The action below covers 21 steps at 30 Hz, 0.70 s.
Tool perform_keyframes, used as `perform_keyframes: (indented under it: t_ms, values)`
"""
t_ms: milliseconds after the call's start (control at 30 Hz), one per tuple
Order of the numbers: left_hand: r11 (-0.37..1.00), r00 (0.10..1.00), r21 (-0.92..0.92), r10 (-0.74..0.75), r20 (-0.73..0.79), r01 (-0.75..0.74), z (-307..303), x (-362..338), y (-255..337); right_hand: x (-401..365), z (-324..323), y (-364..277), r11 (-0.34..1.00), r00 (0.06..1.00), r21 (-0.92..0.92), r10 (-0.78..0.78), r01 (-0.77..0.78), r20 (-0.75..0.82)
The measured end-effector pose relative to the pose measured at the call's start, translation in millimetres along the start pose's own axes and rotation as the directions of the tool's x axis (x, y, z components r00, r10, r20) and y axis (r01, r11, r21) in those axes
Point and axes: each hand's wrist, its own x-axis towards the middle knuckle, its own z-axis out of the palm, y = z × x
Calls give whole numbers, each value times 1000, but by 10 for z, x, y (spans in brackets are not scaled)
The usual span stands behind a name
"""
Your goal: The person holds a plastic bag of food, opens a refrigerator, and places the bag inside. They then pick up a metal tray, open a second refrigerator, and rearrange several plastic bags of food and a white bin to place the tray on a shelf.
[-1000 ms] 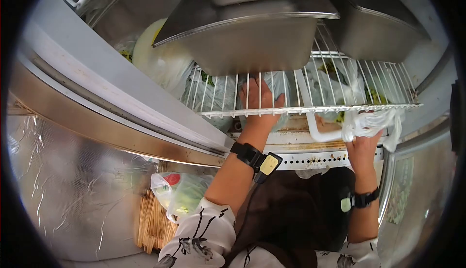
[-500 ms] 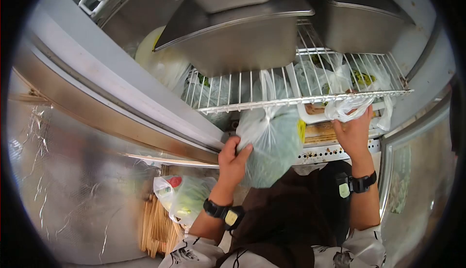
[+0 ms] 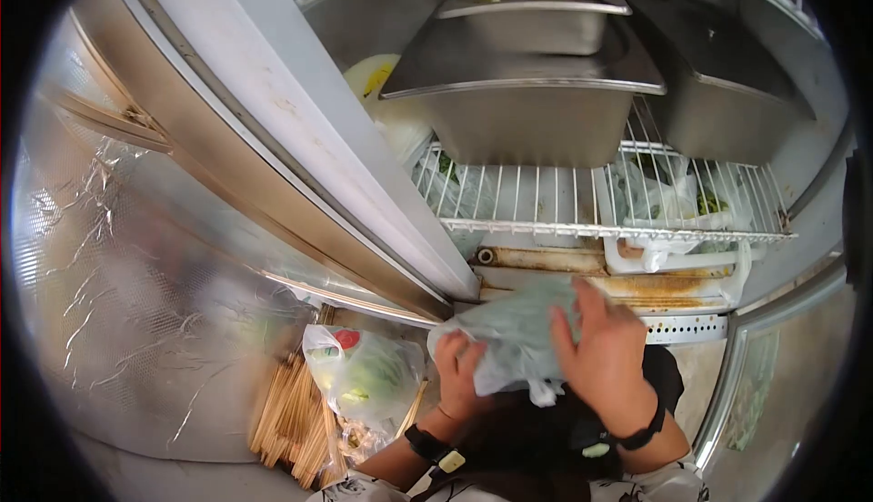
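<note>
An open refrigerator (image 3: 805, 184) fills the upper half of the view, with its pale, stained door frame (image 3: 300, 156) running diagonally from top left down to the middle. To the left of the frame is a broad panel covered in crinkled foil (image 3: 118, 320).

Inside, a large steel pan (image 3: 527, 120) sits on a white wire shelf (image 3: 564, 226). A smaller steel pan (image 3: 536, 20) with food in it rests on top of the large one, and another deep pan (image 3: 727, 93) stands just beside them on the right. Beneath the shelf, clear plastic bags of greens (image 3: 655, 193) show through the wires above a white tray (image 3: 637, 261). The refrigerator's bottom ledge (image 3: 655, 286) is streaked with rust.

A translucent plastic bag of green vegetables (image 3: 514, 334) is out of the refrigerator, held low in front of its bottom edge and between both hands. The left hand (image 3: 459, 366) has its fingers curled into the bag's lower left side, gripping it. The right hand (image 3: 605, 352) lies against the bag's right side, fingers spread and flat on the plastic.

Down at the left, a second clear bag (image 3: 368, 379) with greens and something red rests on a bundle of bamboo skewers (image 3: 291, 420). Each wrist wears a black band, the left (image 3: 435, 450) and the right (image 3: 637, 434).
</note>
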Motion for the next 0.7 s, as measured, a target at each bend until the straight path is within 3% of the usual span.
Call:
perform_keyframes:
  t_ms: [33,67,133,167,233,300,400,433,500,533,600,633,700]
  values:
    - [999,998,-53,9,56,-6,-9,-44,37,-54,4,-48,992,994,-62,-110,110,-4]
    - [998,999,-57,5,43,-3,8,-29,44,6,49,-42,990,993,-72,-121,120,-4]
    - [996,945,-47,87,315,-76,10,-64,60,187,309,28,934,932,20,-357,356,59]
    - [993,932,-77,115,344,-94,29,-77,33,348,476,49,916,931,173,-364,361,-18]
    - [992,911,-81,121,395,-97,57,-26,51,706,817,126,841,883,278,-464,464,-70]
    - [992,886,-78,125,447,-100,58,32,152,1063,1073,61,785,811,238,-585,571,-16]
    - [998,888,-60,35,459,-9,-7,68,327,1633,1609,1,755,778,192,-623,626,-86]
    - [999,875,-15,33,483,-30,21,53,307,1654,1620,-34,754,776,191,-624,628,-88]
    - [999,879,27,17,476,-34,51,25,278,1558,1367,-254,920,917,132,-383,368,111]
    - [999,876,24,15,483,-30,66,-21,244,1542,1379,-223,923,919,134,-376,361,116]
    - [986,921,33,143,362,-166,86,-49,186,1531,1295,-142,970,968,145,-216,197,125]
    - [992,955,-43,129,268,-122,79,-86,199,1534,1196,-41,977,979,159,-162,142,121]
    - [988,945,-85,150,290,-130,-11,-106,99,1523,1311,447,975,965,54,-206,217,-161]
